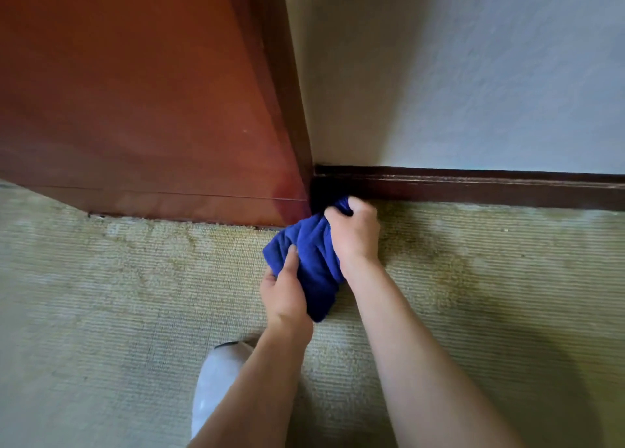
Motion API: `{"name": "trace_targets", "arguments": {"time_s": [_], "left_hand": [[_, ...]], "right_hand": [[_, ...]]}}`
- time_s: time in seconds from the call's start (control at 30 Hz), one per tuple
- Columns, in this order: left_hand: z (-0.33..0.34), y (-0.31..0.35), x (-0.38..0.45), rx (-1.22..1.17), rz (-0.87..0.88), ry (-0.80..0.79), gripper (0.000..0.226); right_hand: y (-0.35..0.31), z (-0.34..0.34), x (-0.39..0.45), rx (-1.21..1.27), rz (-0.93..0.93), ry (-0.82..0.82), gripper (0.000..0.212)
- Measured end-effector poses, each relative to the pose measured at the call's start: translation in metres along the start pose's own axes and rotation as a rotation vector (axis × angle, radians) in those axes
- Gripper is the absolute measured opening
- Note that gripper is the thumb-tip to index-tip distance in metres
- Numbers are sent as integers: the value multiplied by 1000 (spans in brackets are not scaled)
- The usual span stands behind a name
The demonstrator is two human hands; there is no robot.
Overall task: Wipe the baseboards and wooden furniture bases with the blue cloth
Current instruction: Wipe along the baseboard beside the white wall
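The right hand [353, 234] grips the bunched blue cloth [309, 261] against the baseboard [473, 189] corner to wipe it, while the left hand [284, 293] holds the trailing end clear.

Both hands, right hand [355, 233] and left hand [284, 292], grip the blue cloth [313, 255] beside the dark baseboard [473, 189].

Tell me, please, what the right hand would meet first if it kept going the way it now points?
Most likely the dark baseboard, at its end by the wooden furniture. The right hand grips the blue cloth with the bunched end leading, so the cloth should touch first. Depth in that shadowed corner is unclear.
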State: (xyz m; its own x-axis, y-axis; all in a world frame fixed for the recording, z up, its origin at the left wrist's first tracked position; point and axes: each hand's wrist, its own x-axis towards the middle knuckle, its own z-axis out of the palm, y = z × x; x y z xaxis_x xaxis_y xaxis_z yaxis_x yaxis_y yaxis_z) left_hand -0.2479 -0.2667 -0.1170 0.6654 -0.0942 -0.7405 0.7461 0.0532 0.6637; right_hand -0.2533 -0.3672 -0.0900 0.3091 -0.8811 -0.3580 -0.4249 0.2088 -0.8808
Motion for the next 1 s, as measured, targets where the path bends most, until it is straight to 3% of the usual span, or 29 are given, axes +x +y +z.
{"name": "trace_targets", "arguments": {"time_s": [0.07, 0.23, 0.43, 0.53, 0.6, 0.67, 0.77, 0.83, 1.0], "left_hand": [[1, 2, 0, 0, 8, 13, 34], [4, 0, 5, 15, -11, 32, 15], [5, -1, 4, 32, 8, 46, 15], [0, -1, 9, 27, -21, -5, 11], [0, -1, 11, 58, -27, -4, 24], [0, -1, 11, 74, -25, -4, 23], [1, -1, 6, 70, -29, -38, 9], [1, 1, 5, 52, -24, -36, 10], [0, 1, 9, 52, -54, -6, 25]], "right_hand": [[-18, -3, 0, -11, 10, -37, 6], [-26, -1, -17, 61, -178, 19, 35], [-6, -5, -2, -52, -6, -93, 14], [-36, 1, -21, 37, -119, 17, 9], [-34, 5, -36, 49, -223, 98, 4], [-12, 3, -35, 62, -227, 42, 5], [1, -10, -10, -66, -129, -103, 35], [-12, -11, -4, -204, -121, -126, 35], [-35, 2, -39, -24, -299, 93, 10]]}}
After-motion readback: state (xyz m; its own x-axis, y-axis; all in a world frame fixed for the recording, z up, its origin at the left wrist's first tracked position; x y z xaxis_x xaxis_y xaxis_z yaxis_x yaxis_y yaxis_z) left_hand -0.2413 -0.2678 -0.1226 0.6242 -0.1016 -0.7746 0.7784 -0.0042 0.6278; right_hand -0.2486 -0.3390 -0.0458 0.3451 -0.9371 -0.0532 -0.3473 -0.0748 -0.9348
